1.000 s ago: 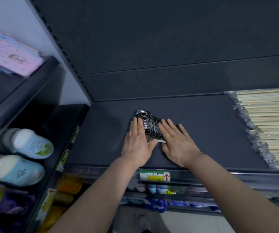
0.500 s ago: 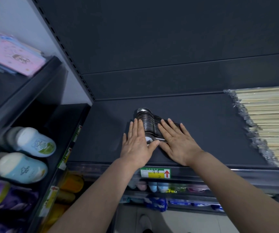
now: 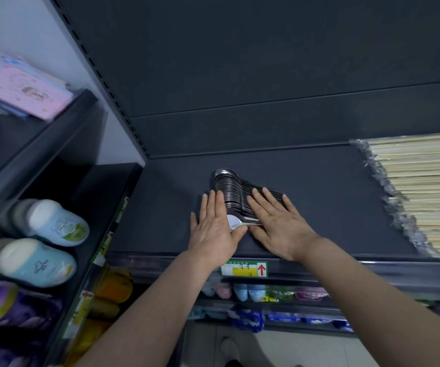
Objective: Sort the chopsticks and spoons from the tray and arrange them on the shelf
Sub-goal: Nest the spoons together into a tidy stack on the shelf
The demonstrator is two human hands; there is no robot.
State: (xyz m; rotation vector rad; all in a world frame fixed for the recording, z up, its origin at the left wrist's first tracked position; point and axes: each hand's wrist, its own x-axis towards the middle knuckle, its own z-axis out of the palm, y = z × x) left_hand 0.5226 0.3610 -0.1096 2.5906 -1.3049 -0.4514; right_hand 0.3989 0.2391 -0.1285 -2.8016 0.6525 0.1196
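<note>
A nested stack of metal spoons (image 3: 233, 190) lies on the dark shelf (image 3: 327, 197), bowls to the left and handles running right. My left hand (image 3: 214, 229) lies flat against the stack's left side, fingers straight and together. My right hand (image 3: 278, 222) rests flat over the handles on the right side. Both hands press on the stack from either side without gripping it. Packs of pale wooden chopsticks (image 3: 425, 192) in clear wrap fill the right end of the same shelf.
A green and yellow price label (image 3: 244, 268) sits on the shelf's front rail. Slippers (image 3: 54, 223) fill the shelf unit to the left, pink packets (image 3: 20, 88) above them. Lower shelves hold more small goods. Bare shelf lies between spoons and chopsticks.
Both hands have stayed pressed flat on either side of the spoon stack, shifting only slightly. The stack looks the same.
</note>
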